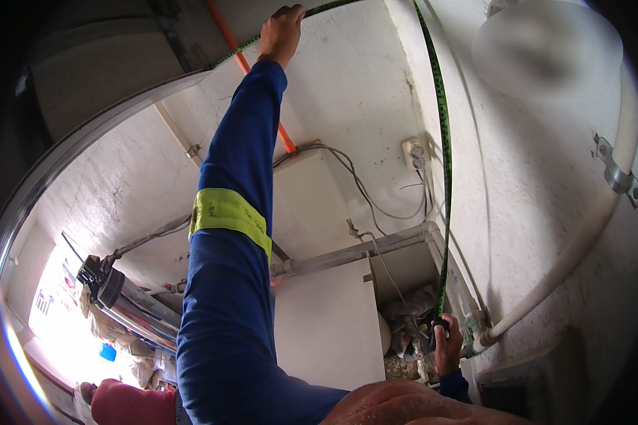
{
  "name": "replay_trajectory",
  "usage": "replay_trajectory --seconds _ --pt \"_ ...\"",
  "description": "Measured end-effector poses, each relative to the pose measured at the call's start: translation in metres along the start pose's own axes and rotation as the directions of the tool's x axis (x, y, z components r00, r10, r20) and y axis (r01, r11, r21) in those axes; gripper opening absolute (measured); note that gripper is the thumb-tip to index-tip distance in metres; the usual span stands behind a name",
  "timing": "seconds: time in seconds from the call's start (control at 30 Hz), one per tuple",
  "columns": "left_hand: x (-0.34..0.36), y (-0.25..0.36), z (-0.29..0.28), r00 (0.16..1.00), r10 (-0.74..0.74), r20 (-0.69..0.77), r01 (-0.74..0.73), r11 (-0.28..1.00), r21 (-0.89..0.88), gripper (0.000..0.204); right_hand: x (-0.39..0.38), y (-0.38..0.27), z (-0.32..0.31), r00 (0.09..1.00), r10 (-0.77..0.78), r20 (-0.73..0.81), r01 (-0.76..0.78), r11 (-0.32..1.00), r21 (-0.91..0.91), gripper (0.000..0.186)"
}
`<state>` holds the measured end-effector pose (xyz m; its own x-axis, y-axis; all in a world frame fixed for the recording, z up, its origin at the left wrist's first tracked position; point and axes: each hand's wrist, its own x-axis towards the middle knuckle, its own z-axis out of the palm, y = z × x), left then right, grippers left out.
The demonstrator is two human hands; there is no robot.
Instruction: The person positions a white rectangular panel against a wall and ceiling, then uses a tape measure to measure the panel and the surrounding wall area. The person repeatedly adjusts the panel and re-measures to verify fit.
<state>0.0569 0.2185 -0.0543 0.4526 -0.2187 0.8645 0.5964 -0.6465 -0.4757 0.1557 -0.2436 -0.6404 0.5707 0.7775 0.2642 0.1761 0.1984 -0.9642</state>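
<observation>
My left arm, in a blue sleeve with a yellow-green band, reaches up to the top of the view. There my left hand is closed on the green blade of a tape measure, which runs out on both sides of the fingers. The green tape blade leaves the view at the top, then hangs down along the wall corner to my right hand at the lower right. My right hand is closed around the dark tape measure case, mostly hidden by the fingers.
Pipes run along the back wall above a pale panel. An orange conduit, loose cables and a socket are on the wall. A thick pipe climbs at right. A person in a red top is at lower left.
</observation>
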Motion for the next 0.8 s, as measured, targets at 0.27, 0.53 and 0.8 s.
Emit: replay_trajectory --seconds 0.27,0.53,0.8 --pt "0.01 -0.012 0.011 0.991 -0.099 -0.094 0.095 0.995 -0.04 0.022 0.023 -0.021 0.006 0.999 -0.044 0.016 0.044 0.999 0.009 0.033" --pt "-0.002 -0.043 0.02 0.991 -0.091 -0.095 0.086 0.995 -0.055 0.022 0.027 -0.031 0.005 0.998 -0.056 0.014 0.057 0.998 -0.027 0.034" --pt "-0.03 -0.073 0.004 0.976 -0.215 -0.046 0.218 0.973 0.075 0.014 0.05 -0.065 0.003 0.979 -0.201 -0.038 0.185 0.951 -0.249 0.038"
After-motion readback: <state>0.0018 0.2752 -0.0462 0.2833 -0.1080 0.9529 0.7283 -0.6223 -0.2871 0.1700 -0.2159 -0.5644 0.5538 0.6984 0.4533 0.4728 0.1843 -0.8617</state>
